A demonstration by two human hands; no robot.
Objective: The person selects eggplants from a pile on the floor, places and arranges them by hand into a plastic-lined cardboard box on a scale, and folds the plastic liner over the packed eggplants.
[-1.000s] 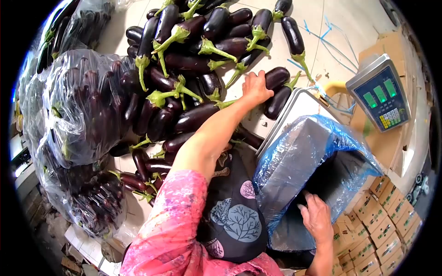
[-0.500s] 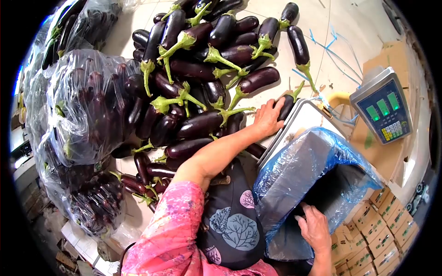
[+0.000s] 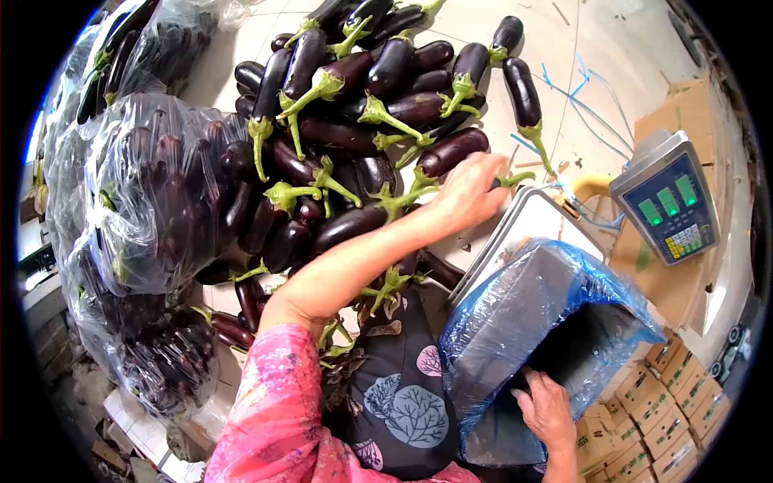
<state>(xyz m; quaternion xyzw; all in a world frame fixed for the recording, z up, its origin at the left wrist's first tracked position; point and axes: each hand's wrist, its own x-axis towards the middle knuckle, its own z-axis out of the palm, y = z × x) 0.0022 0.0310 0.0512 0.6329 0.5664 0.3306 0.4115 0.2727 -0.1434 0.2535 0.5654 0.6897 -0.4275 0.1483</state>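
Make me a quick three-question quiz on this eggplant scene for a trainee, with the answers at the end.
1. Multiple choice: what colour is the plastic over the edge of the box? A) red B) blue C) yellow
2. True or false: the left grip is out by the eggplants, while the right grip is at the opening of the box.
3. Count: how many lit green windows show on the scale display?

Key: 1. B; 2. True; 3. Three.
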